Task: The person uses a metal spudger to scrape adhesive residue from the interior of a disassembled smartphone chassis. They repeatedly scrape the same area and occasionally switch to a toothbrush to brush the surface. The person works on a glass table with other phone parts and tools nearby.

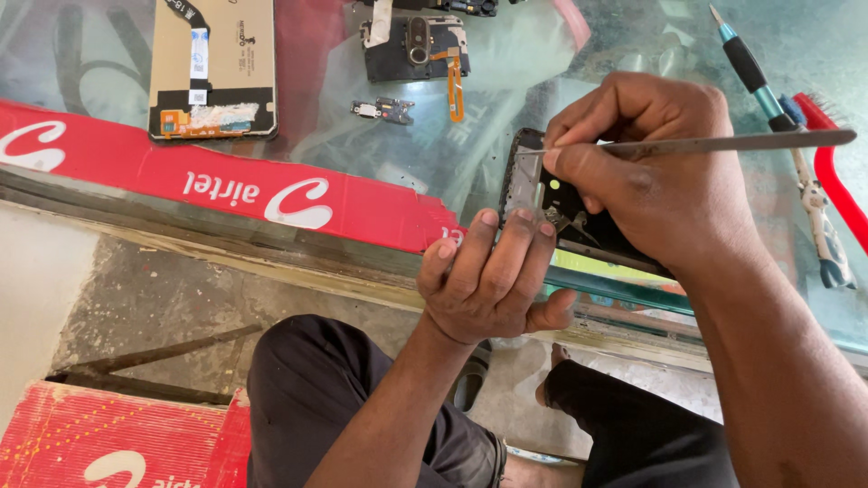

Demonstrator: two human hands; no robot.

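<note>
A black phone frame (562,206) lies at the near edge of the glass counter (506,126), with a metal plate showing at its left end. My left hand (488,276) grips that near end, fingers curled over the frame's edge. My right hand (646,167) rests on top of the frame and pinches metal tweezers (723,143), whose tips point left onto the frame's upper left corner.
On the glass lie a phone screen panel face down (213,68), a circuit board with an orange flex cable (418,47), a small connector board (384,110), a teal screwdriver (755,77) and a red-handled brush (836,185). A red strip (226,185) edges the counter. A red box (117,438) sits below left.
</note>
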